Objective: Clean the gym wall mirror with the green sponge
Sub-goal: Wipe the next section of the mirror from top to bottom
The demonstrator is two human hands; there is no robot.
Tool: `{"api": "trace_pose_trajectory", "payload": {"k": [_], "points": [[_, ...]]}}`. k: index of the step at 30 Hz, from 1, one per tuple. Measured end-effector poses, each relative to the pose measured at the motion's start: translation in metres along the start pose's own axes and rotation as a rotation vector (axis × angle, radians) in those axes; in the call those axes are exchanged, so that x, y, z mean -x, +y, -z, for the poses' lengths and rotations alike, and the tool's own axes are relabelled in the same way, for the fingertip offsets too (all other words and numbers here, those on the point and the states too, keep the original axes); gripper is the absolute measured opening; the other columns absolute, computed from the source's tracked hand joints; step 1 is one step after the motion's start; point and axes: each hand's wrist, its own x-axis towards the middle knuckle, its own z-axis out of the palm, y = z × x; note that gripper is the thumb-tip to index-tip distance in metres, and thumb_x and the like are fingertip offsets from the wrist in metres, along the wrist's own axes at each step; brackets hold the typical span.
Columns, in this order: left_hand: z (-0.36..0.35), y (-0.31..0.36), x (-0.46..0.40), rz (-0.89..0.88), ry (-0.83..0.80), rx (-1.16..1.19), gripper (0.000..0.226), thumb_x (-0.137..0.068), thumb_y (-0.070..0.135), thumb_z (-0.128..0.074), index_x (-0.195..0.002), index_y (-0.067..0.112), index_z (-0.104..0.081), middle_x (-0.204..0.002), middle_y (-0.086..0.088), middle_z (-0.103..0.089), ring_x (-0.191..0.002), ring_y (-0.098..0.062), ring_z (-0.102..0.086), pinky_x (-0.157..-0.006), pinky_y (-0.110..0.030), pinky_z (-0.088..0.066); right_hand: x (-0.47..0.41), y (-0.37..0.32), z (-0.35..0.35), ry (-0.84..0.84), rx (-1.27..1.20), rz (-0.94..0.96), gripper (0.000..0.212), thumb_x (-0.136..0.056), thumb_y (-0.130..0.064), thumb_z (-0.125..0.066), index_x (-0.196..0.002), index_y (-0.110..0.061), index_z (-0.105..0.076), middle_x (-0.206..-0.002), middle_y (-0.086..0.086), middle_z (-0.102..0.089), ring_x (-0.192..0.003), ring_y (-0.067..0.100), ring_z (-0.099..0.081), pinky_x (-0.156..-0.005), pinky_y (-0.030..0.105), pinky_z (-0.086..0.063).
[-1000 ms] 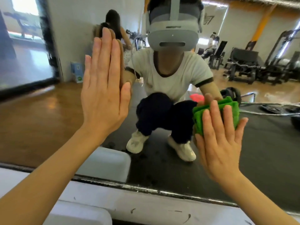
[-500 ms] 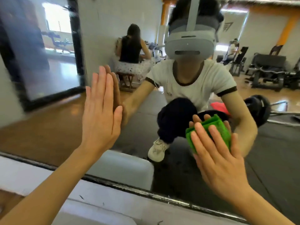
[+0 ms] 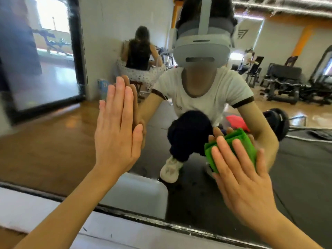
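green sponge (image 3: 233,148), small illegible shirt logo (image 3: 179,107)

The right hand (image 3: 241,175) lies over most of the green sponge (image 3: 239,143), so only its upper and left parts show. Both forearms are cut off by the bottom edge. The mirror (image 3: 53,141) runs past the left, top and right edges; only its lower frame shows. The reflected person's face is blurred. The left side of the picture is smeared, and the reflected gym machines (image 3: 283,85) are too small to tell apart.
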Motion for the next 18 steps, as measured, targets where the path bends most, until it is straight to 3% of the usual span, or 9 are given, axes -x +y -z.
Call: {"api": "trace_pose_trajectory", "payload": {"k": [5, 8, 12, 16, 18], "points": [[0.0, -0.002, 0.0, -0.002, -0.035, 0.036, 0.062, -0.104, 0.029, -0.03, -0.157, 0.001, -0.013, -0.164, -0.017, -0.008, -0.156, -0.014, 0.009, -0.127, -0.034, 0.003, -0.101, -0.064, -0.012, 0.078, -0.103, 0.056, 0.062, -0.104, -0.022, -0.047, -0.158, -0.011, -0.02, -0.165, 0.002, -0.013, -0.154, 0.021, -0.013, -0.126, 0.043, 0.006], [0.001, -0.003, 0.0, -0.014, -0.03, 0.016, 0.061, -0.105, 0.029, -0.03, -0.157, 0.001, -0.013, -0.164, -0.017, -0.009, -0.156, -0.015, 0.007, -0.127, -0.036, 0.002, -0.077, -0.025, -0.003, 0.077, -0.029, 0.087, 0.06, -0.106, -0.024, -0.043, -0.16, -0.013, -0.02, -0.166, 0.001, -0.013, -0.155, 0.021, -0.01, -0.126, 0.043, 0.001], [0.001, -0.001, 0.0, 0.0, -0.016, 0.011, 0.059, -0.106, 0.03, -0.025, -0.157, 0.002, -0.014, -0.164, -0.017, -0.011, -0.156, -0.016, 0.006, -0.127, -0.036, 0.0, -0.024, 0.028, 0.013, 0.015, 0.021, -0.054, 0.069, -0.103, -0.025, -0.045, -0.161, -0.012, -0.01, -0.17, 0.002, -0.003, -0.156, 0.023, -0.004, -0.125, 0.047, 0.0], [0.001, -0.002, 0.0, -0.009, -0.017, 0.026, 0.062, -0.105, 0.029, -0.028, -0.159, 0.004, -0.011, -0.166, -0.006, -0.004, -0.156, -0.015, 0.005, -0.127, -0.035, 0.0, -0.091, -0.02, 0.005, 0.068, -0.048, -0.063, 0.063, -0.105, -0.022, -0.043, -0.159, -0.01, -0.012, -0.168, 0.008, -0.009, -0.155, 0.023, 0.001, -0.125, 0.048, 0.006], [0.0, -0.004, 0.001, -0.022, -0.029, 0.047, 0.065, -0.106, 0.032, -0.027, -0.162, 0.012, 0.0, -0.167, 0.002, 0.006, -0.156, -0.015, 0.006, -0.127, -0.034, 0.002, -0.139, -0.051, 0.0, 0.108, -0.121, -0.027, 0.059, -0.106, -0.02, -0.041, -0.158, -0.009, -0.016, -0.166, 0.01, -0.021, -0.154, 0.024, -0.01, -0.125, 0.045, 0.003]]}}
